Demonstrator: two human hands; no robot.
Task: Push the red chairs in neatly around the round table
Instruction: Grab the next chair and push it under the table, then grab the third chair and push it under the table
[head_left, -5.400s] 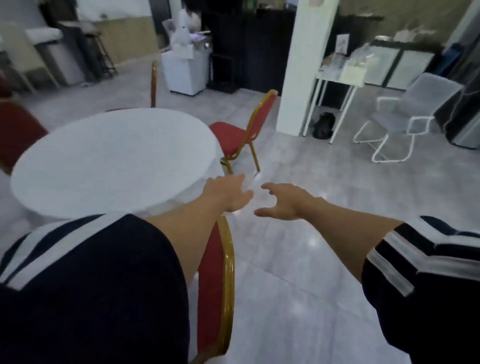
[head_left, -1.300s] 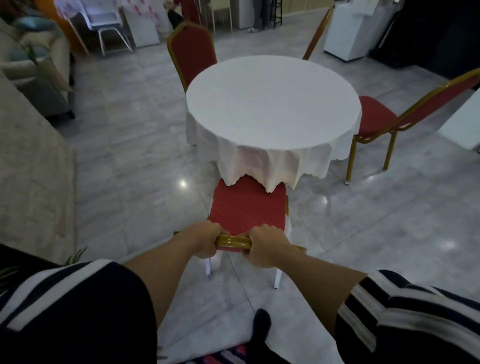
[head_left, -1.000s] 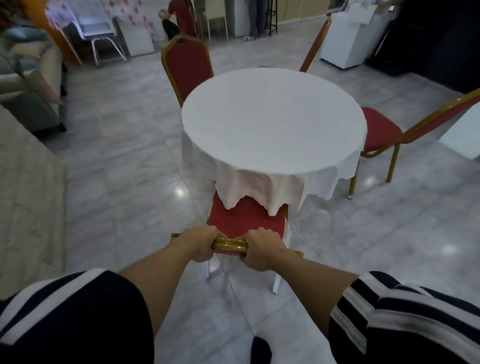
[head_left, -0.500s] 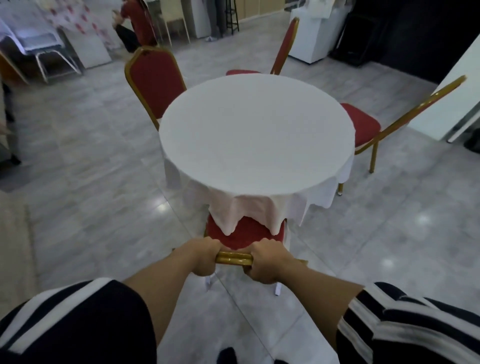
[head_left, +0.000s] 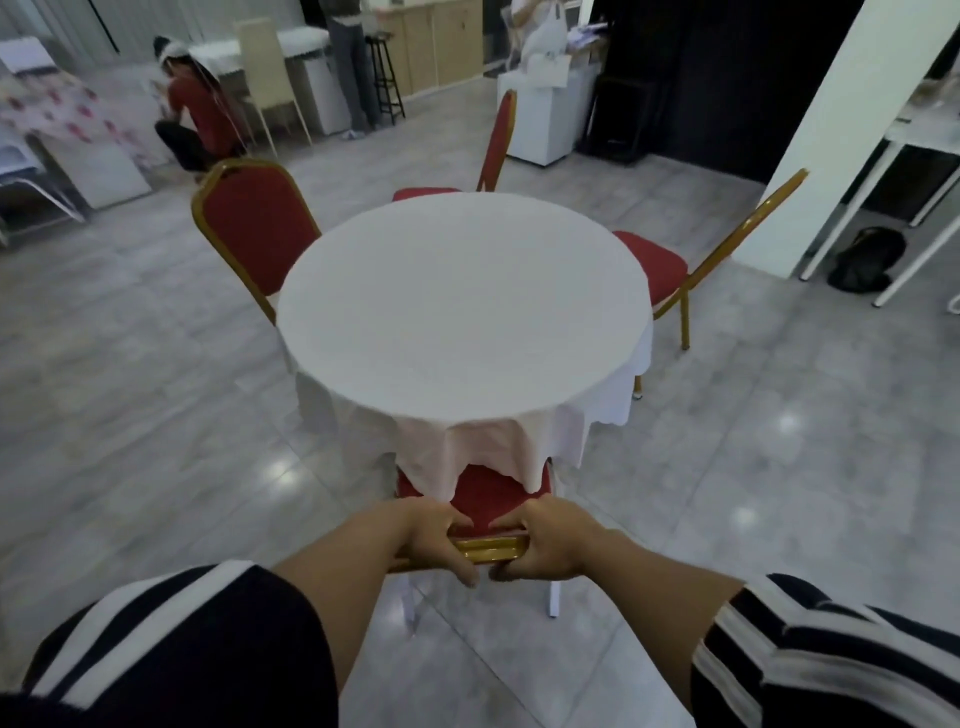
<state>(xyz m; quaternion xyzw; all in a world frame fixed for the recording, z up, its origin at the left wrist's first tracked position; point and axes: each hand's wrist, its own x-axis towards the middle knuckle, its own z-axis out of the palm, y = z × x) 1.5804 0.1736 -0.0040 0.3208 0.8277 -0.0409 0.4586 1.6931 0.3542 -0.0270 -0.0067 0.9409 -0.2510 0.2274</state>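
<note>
We stand at the near side of the round table (head_left: 462, 301), whose white tablecloth (head_left: 498, 452) hangs in folds over the edge, and both our hands are on the gold top rail of the nearest red chair (head_left: 493, 499). Our left hand (head_left: 434, 540) wraps the rail from the left, fingers curled over the front and the thumb running down behind it; our right hand (head_left: 550, 545) does the same from the right, fingers curled over the top with the thumb tucked under — both grips are closed firmly on the rail, with a short stretch of gold frame showing between them. This chair's red seat lies mostly under the hanging cloth, only its rear part showing, and its white legs stand on the grey tiled floor (head_left: 753, 467) below our hands. Three more red chairs ring the table: one at the left (head_left: 254, 228) with its padded back close to the table's edge, one at the far side (head_left: 493, 150) seen edge-on with a little of its seat showing past the tabletop, and one at the right (head_left: 670, 265) whose seat sits partly clear of the table and whose back leans outward. Beyond the table a person in a red top (head_left: 197, 119) crouches near a patterned cloth, and a white pillar (head_left: 831, 130) rises at the right with a dark bag (head_left: 862, 260) on the floor beside it.
</note>
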